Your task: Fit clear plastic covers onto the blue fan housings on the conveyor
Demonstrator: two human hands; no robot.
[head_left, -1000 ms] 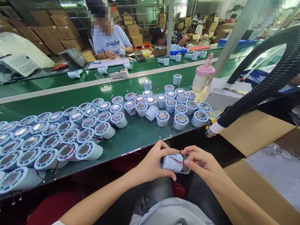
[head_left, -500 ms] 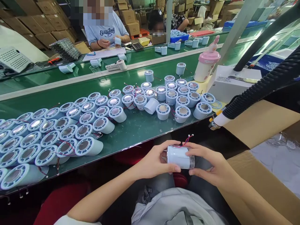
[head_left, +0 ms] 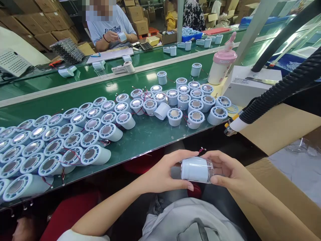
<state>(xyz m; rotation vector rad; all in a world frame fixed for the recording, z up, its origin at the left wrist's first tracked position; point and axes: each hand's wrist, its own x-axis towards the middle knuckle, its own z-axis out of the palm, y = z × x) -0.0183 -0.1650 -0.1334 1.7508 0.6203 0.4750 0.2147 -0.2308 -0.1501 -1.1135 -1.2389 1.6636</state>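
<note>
Between my hands, over my lap, a light blue cylindrical housing (head_left: 195, 169) lies on its side. My left hand (head_left: 173, 172) grips its left end, thumb below and fingers over the top. At the right end sits a clear plastic sleeve (head_left: 210, 170), which my right hand (head_left: 225, 169) holds between thumb and fingers. Thin red wires with small white connectors (head_left: 202, 149) stick up behind the housing. Beyond my hands, many similar blue housings (head_left: 175, 117) stand on the green bench, most with a round metal disc on top; one lies tipped over (head_left: 162, 111).
A black flexible hose (head_left: 278, 90) with a metal nozzle hangs at the right, near a white box (head_left: 250, 82) and a pink-lidded cup (head_left: 222, 67). An open carton (head_left: 283, 180) with clear plastic pieces stands at my right. Across the green bench (head_left: 150, 140), a co-worker (head_left: 110, 28) handles a blue part.
The housing has turned in my hands, and the wires now show less. My right hand has shifted right onto the clear sleeve. The view has tilted slightly.
</note>
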